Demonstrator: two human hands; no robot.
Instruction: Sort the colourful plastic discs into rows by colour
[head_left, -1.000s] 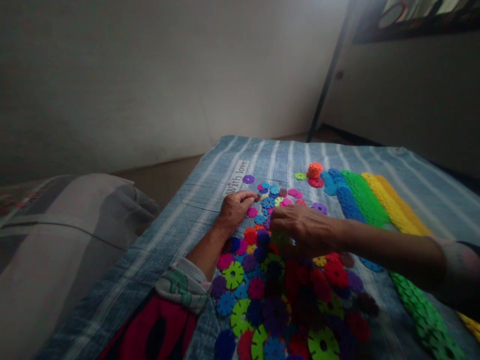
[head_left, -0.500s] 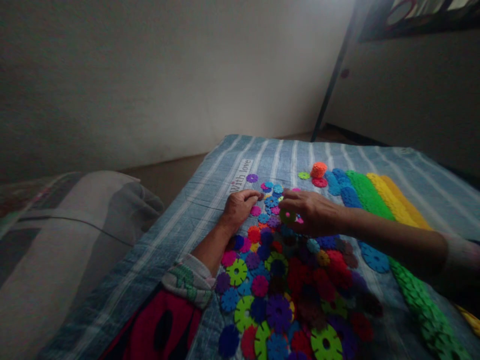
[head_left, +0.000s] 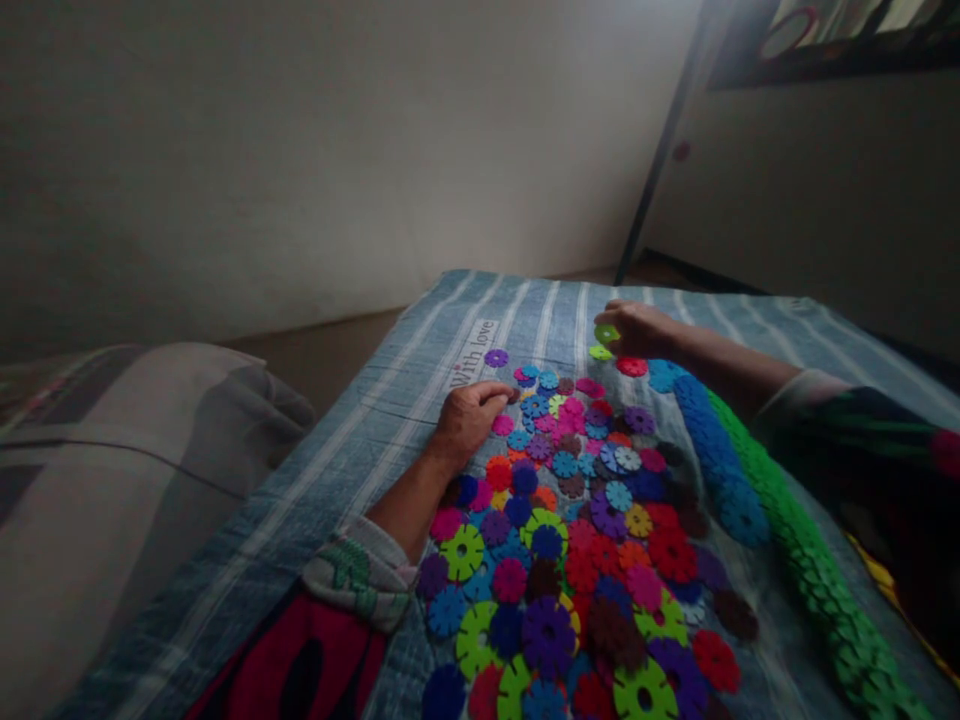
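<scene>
Got a light-green disc (head_left: pixel 607 334) pinched in the right hand (head_left: pixel 639 325), out at the far side of the cloth (head_left: pixel 360 450). Key relation: held right over a loose green disc (head_left: pixel 601 353), overlapping in this view, just beyond it as seen. Can't tell touching from hovering.

Much nearer to right hand than to left. Reached from the right, with forearm slanting across a long green row (head_left: pixel 817 575) and the far part of a blue row (head_left: pixel 712 450).

No long axis to line up: round. Tilted with flat face toward camera, while lying flat in the lower one's case. Gripped along upper right side, fingers curled in, thumb-to-finger gap down to about a disc's thickness.

Left hand (head_left: pixel 466 420) down at left edge of the mixed pile (head_left: pixel 547 635), well apart from both green ones. Thumb and fingertips nearly together, by a dark piece (head_left: pixel 514 396); can't tell if gripped or only beside.

On looks: bright lime, thin, small hole in the middle. Slots visible around rims of larger lime ones in the pile; too small to make out on the held one. Next to the loose one, on its right: a red disc (head_left: pixel 632 367).
</scene>
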